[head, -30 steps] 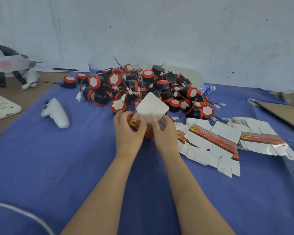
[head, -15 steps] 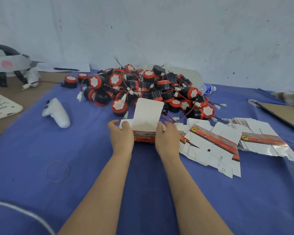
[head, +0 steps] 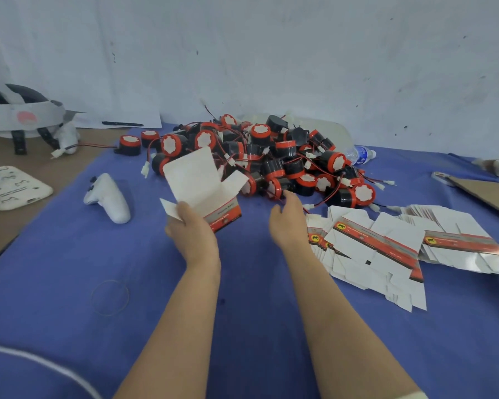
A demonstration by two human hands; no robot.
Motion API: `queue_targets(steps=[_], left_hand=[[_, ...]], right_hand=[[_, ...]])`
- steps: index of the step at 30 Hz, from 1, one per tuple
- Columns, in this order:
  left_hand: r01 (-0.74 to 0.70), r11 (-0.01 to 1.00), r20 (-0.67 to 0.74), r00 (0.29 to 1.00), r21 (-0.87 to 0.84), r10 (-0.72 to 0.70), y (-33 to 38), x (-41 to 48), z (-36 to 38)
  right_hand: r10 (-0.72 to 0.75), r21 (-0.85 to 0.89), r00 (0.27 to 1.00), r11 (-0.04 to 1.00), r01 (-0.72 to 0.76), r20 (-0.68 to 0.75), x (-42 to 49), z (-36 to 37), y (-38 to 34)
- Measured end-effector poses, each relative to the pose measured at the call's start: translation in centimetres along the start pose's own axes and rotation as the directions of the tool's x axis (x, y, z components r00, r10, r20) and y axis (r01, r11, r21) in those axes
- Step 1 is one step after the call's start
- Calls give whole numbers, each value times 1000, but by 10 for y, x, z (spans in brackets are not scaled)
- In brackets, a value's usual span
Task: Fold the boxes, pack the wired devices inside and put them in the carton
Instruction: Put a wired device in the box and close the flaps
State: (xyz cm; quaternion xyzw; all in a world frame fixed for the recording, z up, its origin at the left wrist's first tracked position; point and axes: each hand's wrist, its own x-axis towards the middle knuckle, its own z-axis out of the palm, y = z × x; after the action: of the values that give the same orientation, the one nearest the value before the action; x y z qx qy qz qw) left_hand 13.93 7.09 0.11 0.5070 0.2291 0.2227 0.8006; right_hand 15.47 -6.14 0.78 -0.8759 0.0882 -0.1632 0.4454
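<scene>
Head view, left hand (head: 192, 234) covering box (head: 198, 180) corner, right hand (head: 288, 223) blurred

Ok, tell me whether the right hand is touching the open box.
Apart. The head view shows blue cloth between the right hand and the box, which only the left hand holds.

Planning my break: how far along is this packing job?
One white cardboard box with a red band is folded, lid open, in the left hand. The open right hand reaches toward the pile of black and red wired devices. Left: the pile and flat box blanks; no packed box shows.
</scene>
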Motion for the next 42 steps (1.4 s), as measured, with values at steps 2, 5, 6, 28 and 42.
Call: queue_targets(steps=[2, 5, 6, 28, 42], left_hand=[[-29, 999, -49, 998, -29, 27, 0, 2, 0], [-32, 996, -91, 996, -80, 24, 0, 2, 1], [-38, 995, -103, 994, -92, 29, 0, 2, 1], [-132, 983, 130, 985, 128, 116, -9, -9, 5], [-521, 469, 509, 845, 713, 164, -28, -17, 6]], right_hand=[[67, -58, 995, 996, -64, 67, 11, 5, 2], [157, -204, 983, 969, -135, 93, 23, 11, 1], [156, -229, 982, 965, -130, 102, 26, 13, -1], [58, -538, 810, 775, 332, 584, -53, -56, -21], [-114, -534, 948, 803, 265, 299, -20, -43, -51]])
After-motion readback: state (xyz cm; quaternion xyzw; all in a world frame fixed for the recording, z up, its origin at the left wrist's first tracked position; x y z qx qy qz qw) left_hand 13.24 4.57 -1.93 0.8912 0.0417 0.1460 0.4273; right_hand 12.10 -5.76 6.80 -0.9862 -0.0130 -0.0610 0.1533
